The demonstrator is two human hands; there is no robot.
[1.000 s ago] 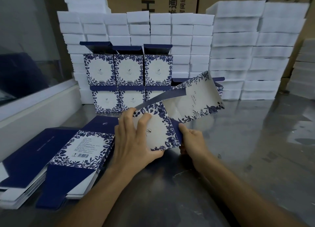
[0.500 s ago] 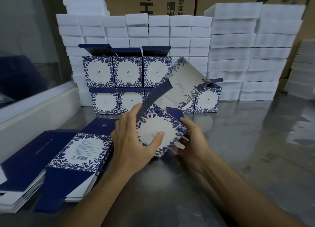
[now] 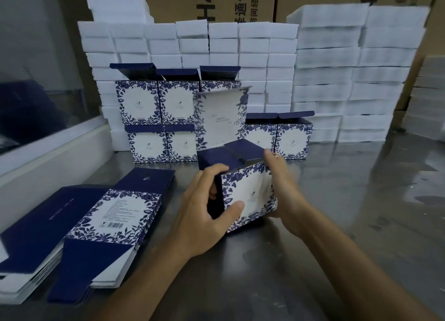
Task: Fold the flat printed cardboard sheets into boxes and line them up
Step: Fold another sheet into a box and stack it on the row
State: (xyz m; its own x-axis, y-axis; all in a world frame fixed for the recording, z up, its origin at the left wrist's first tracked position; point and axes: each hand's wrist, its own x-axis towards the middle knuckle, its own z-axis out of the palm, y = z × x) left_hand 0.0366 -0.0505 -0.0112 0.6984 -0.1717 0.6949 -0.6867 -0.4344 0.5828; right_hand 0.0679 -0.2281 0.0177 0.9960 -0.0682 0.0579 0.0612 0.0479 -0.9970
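Lowest in the frame, your two forearms rise from the bottom edge toward the middle. At lower left lies the stack of flat printed sheets (image 3: 79, 234), its long axis running from the lower left corner up toward the centre, navy flaps at both ends and the barcode panel facing up.

At centre you hold the half-formed box (image 3: 243, 190) just above the steel table (image 3: 361, 200). Its floral front panel faces you, tilted a little to the right; its navy top flaps are folded in, and one long printed panel stands up from the far edge, pointing toward the top of the frame.

Your left hand (image 3: 204, 214) is curled round the box's near left corner: the thumb presses on the floral front, the fingers wrap the navy side. Your right hand (image 3: 286, 195) cups the right side, palm against the wall, fingers reaching up to the top edge by the navy flaps; how the fingertips lie there is blurred.

Behind, finished boxes (image 3: 154, 118) stand in two rows, the upper row stacked on the lower, with lids open. Farther back rise the white foam blocks (image 3: 337, 75), and last the brown cartons (image 3: 240, 0) along the top.
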